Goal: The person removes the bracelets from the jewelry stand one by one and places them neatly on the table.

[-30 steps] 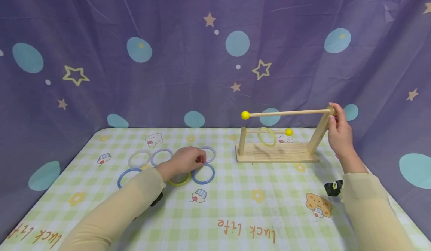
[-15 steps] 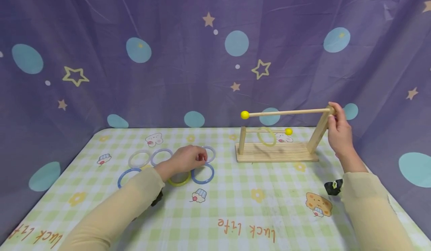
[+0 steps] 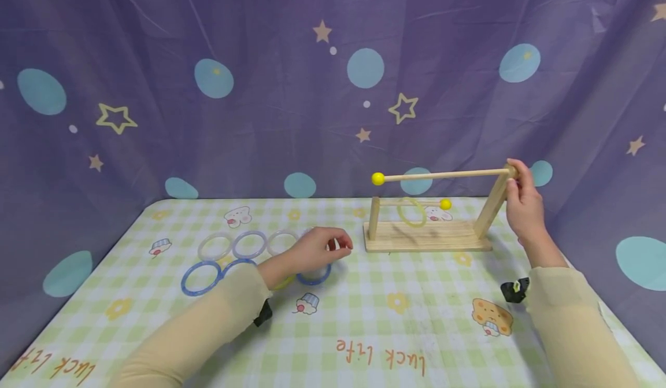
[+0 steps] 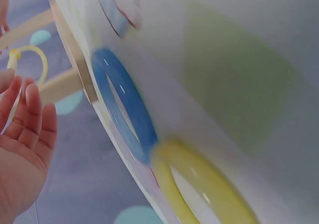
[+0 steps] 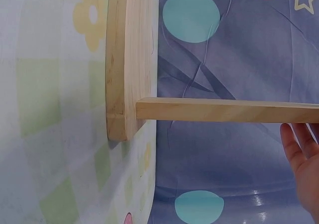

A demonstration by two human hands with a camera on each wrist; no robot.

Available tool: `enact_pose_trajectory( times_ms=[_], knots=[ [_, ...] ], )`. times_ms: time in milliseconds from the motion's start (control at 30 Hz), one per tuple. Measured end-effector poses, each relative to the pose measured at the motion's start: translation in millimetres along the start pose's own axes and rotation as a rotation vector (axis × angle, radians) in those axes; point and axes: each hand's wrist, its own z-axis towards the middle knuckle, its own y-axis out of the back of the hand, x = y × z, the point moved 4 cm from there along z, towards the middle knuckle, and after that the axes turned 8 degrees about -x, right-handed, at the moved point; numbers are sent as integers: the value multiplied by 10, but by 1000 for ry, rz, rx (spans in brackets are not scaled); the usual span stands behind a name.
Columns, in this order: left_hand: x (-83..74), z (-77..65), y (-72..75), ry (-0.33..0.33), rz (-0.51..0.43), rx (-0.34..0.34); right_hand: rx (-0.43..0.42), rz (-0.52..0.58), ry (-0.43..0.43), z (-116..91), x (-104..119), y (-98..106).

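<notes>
My left hand (image 3: 314, 248) hovers at the right end of the ring group. In the left wrist view its fingers (image 4: 31, 112) are loosely bent, and the frames do not settle whether they hold a ring. Beneath it, a blue ring (image 3: 329, 273) and a yellow ring (image 3: 285, 284) are partly covered. A wooden stand (image 3: 426, 239) has two rods tipped with yellow balls; a pale yellow ring (image 3: 425, 217) hangs on the lower rod. My right hand (image 3: 526, 206) grips the tall slanted post (image 5: 214, 110) near its top.
Left of my left hand lie a clear ring (image 3: 200, 246), a lavender ring (image 3: 235, 243), a second clear ring (image 3: 269, 242) and a blue ring (image 3: 183, 281). They rest on a green-checked tablecloth (image 3: 364, 313). A purple curtain (image 3: 260, 145) stands behind.
My left hand has moved right from above the rings, its thumb now apart from the fingertips. The clear ring and blue rings at left show more. My right hand and the stand stay put.
</notes>
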Motion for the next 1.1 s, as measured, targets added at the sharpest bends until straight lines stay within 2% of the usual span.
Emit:
enact_pose_trajectory(
  times_ms=[233,500,667,933,1100],
  knots=[
    [-168,160,-191,28,-165,-41,-7,-4,-4,-7,-8,6],
    [-301,400,-368,19,-279,-112,-26,6,-5,-16,3,-12],
    [-375,499,-489,43,-387,-161,-39,10,5,-6,17,-22],
    [-503,585,-694,114,-523,-216,-41,0,11,4,15,-21],
    [-525,678,-805,217,-552,-228,-44,-9,7,8,-5,-14]
  ],
)
